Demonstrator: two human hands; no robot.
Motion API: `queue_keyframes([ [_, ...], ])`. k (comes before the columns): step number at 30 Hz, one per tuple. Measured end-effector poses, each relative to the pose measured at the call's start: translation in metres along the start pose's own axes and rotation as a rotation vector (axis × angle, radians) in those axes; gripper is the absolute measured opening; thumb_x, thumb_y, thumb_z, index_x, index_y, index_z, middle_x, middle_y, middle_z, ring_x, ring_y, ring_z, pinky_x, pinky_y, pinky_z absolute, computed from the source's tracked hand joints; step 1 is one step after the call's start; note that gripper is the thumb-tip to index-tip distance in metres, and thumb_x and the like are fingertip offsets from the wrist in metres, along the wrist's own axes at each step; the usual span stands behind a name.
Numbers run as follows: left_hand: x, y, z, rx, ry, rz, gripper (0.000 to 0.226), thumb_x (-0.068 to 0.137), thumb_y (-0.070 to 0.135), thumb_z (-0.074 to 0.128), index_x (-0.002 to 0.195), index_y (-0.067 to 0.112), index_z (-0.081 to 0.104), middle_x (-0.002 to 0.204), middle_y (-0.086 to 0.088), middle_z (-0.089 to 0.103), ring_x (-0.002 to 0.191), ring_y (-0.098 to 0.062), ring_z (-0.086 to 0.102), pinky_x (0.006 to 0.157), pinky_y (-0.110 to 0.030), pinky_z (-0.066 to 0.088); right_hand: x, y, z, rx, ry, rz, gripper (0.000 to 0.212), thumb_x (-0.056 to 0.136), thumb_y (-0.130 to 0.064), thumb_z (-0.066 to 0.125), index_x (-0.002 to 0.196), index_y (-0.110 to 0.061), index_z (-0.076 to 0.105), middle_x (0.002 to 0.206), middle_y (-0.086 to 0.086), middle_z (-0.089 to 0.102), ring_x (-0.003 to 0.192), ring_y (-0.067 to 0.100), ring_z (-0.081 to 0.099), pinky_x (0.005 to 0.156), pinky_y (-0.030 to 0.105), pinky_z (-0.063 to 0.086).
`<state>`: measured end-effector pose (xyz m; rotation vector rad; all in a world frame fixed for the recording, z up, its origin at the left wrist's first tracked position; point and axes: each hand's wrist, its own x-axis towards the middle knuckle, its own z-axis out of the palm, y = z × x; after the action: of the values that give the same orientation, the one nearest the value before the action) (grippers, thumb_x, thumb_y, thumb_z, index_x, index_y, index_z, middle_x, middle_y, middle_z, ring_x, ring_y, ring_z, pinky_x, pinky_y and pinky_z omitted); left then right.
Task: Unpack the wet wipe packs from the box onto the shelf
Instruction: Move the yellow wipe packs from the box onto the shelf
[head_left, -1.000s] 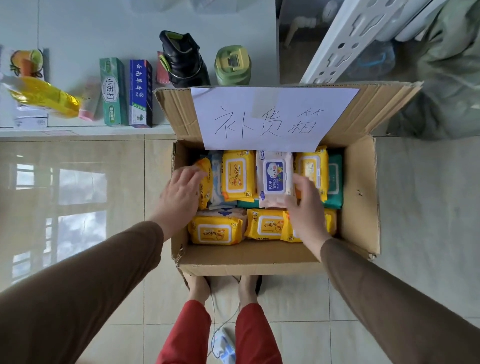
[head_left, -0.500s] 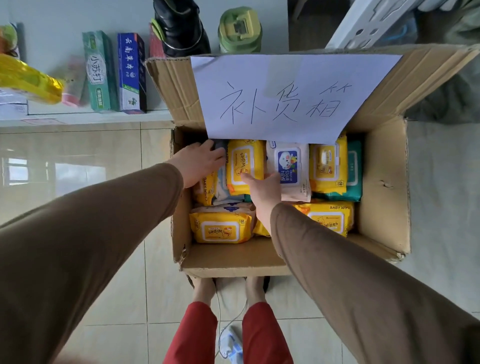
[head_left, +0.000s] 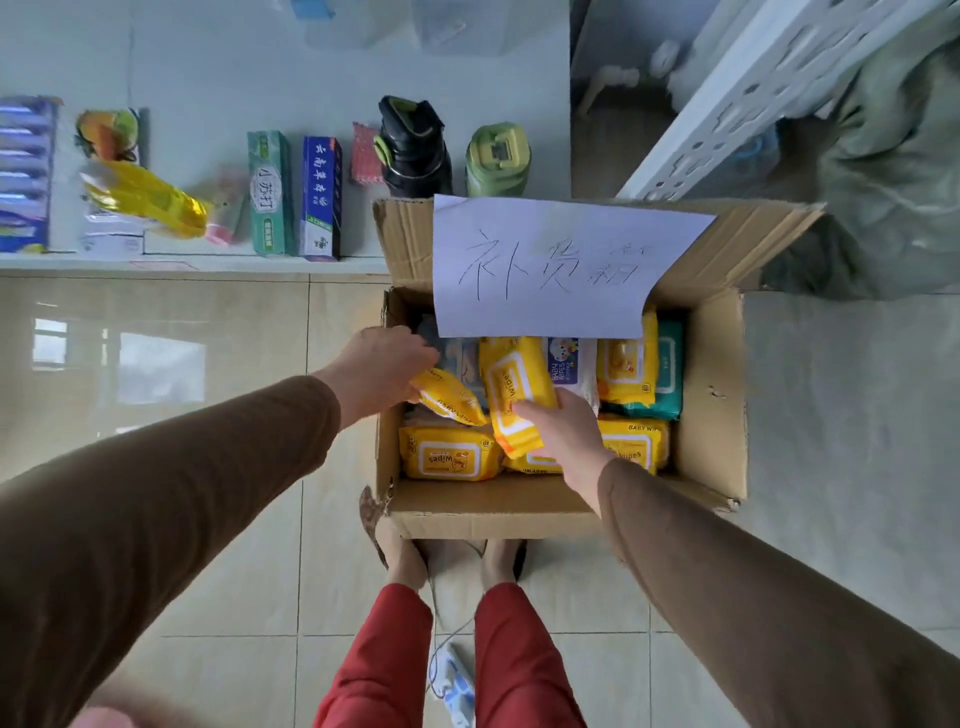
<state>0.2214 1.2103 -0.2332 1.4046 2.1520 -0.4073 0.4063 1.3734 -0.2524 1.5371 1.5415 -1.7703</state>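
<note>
Here, at far left, a white shelf (head_left: 197, 262) carries a blue pack (head_left: 23, 171), a yellow bag (head_left: 143, 197), a green carton (head_left: 270, 192), a blue carton (head_left: 321, 197), a black bottle (head_left: 413, 148) and a green bottle (head_left: 496, 158). Below it lies glossy tile floor (head_left: 156, 364). The left hand (head_left: 379, 369) reaches over the left wall of the cardboard box (head_left: 714, 395), its fingers curled round a small yellow pack (head_left: 449, 400), which is tilted and lifted above the packs under it. Just to its right, the right hand (head_left: 563, 428) grips a tall yellow pack (head_left: 514, 395) by its near end, thumb on top, the pack raised and slanted. Both packs are over the box, not on the shelf. A white pack (head_left: 569, 364) stands behind the right hand, then another yellow one (head_left: 623, 364) and a teal one (head_left: 670, 364) at the right wall. More yellow packs lie flat along the near side. A paper sign (head_left: 550, 265) with handwritten characters hangs from the far flap. Red trouser legs (head_left: 384, 660) and bare feet show below the box.
</note>
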Motion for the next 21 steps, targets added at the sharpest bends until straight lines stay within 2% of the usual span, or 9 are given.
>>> queue_keyframes([
  [2, -0.040, -0.003, -0.022, -0.229, 0.025, -0.136, 0.037, 0.084, 0.051, 0.069, 0.114, 0.032, 0.058, 0.102, 0.005, 0.066, 0.099, -0.020, 0.063, 0.072, -0.034, 0.051, -0.040, -0.011, -0.013, -0.054, -0.001, -0.043, 0.018, 0.080, -0.034, 0.079, 0.093, -0.030, 0.067, 0.095, -0.007, 0.072, 0.084, 0.011, 0.070, 0.064, 0.033, 0.060],
  [5, -0.112, -0.018, -0.057, -0.417, 0.086, -0.263, 0.038, 0.085, 0.053, 0.068, 0.116, 0.033, 0.059, 0.103, 0.005, 0.068, 0.098, -0.023, 0.063, 0.073, -0.033, 0.049, -0.100, -0.040, -0.015, -0.163, -0.009, -0.108, 0.020, 0.080, -0.033, 0.081, 0.093, -0.027, 0.067, 0.095, -0.004, 0.074, 0.083, 0.013, 0.073, 0.072, 0.044, 0.063],
  [8, -0.198, -0.055, -0.090, -0.565, 0.149, -0.381, 0.033, 0.086, 0.048, 0.068, 0.114, 0.033, 0.060, 0.089, 0.002, 0.064, 0.079, -0.023, 0.059, 0.054, -0.025, 0.036, -0.168, -0.085, 0.013, -0.272, -0.065, -0.199, 0.020, 0.080, -0.030, 0.079, 0.094, -0.026, 0.066, 0.094, -0.003, 0.074, 0.085, 0.017, 0.072, 0.075, 0.047, 0.062],
  [10, -0.250, -0.080, -0.106, -0.666, 0.188, -0.422, 0.027, 0.084, 0.043, 0.070, 0.106, 0.030, 0.061, 0.084, 0.003, 0.064, 0.073, -0.022, 0.056, 0.050, -0.025, 0.035, -0.207, -0.116, 0.041, -0.344, -0.090, -0.269, 0.020, 0.081, -0.028, 0.078, 0.096, -0.027, 0.064, 0.097, -0.002, 0.073, 0.085, 0.016, 0.072, 0.073, 0.043, 0.063],
  [12, -0.274, -0.096, -0.116, -0.716, 0.254, -0.427, 0.024, 0.082, 0.041, 0.072, 0.100, 0.029, 0.061, 0.080, 0.006, 0.062, 0.074, -0.021, 0.057, 0.052, -0.026, 0.037, -0.224, -0.144, 0.055, -0.400, -0.130, -0.342, 0.024, 0.082, -0.025, 0.077, 0.101, -0.027, 0.063, 0.101, -0.002, 0.072, 0.087, 0.017, 0.071, 0.076, 0.042, 0.061],
  [15, -0.356, -0.154, -0.133, -0.770, 0.346, -0.470, 0.022, 0.080, 0.041, 0.073, 0.094, 0.033, 0.058, 0.077, 0.009, 0.059, 0.073, -0.017, 0.057, 0.055, -0.026, 0.037, -0.279, -0.193, 0.121, -0.497, -0.140, -0.494, 0.026, 0.083, -0.022, 0.075, 0.105, -0.026, 0.061, 0.102, 0.001, 0.071, 0.093, 0.024, 0.070, 0.085, 0.044, 0.056],
  [18, -0.429, -0.218, -0.146, -0.741, 0.503, -0.472, 0.026, 0.077, 0.044, 0.076, 0.085, 0.037, 0.052, 0.073, 0.008, 0.059, 0.070, -0.017, 0.057, 0.058, -0.030, 0.042, -0.326, -0.244, 0.188, -0.518, -0.147, -0.643, 0.031, 0.082, -0.021, 0.077, 0.109, -0.026, 0.061, 0.106, 0.004, 0.072, 0.096, 0.026, 0.069, 0.090, 0.047, 0.054],
  [21, -0.491, -0.274, -0.156, -0.688, 0.644, -0.455, 0.027, 0.075, 0.045, 0.080, 0.087, 0.026, 0.065, 0.076, 0.007, 0.056, 0.070, -0.017, 0.056, 0.060, -0.033, 0.044, -0.361, -0.286, 0.247, -0.546, -0.161, -0.775, 0.032, 0.081, -0.022, 0.079, 0.108, -0.026, 0.062, 0.100, 0.000, 0.073, 0.093, 0.024, 0.069, 0.084, 0.036, 0.052],
])
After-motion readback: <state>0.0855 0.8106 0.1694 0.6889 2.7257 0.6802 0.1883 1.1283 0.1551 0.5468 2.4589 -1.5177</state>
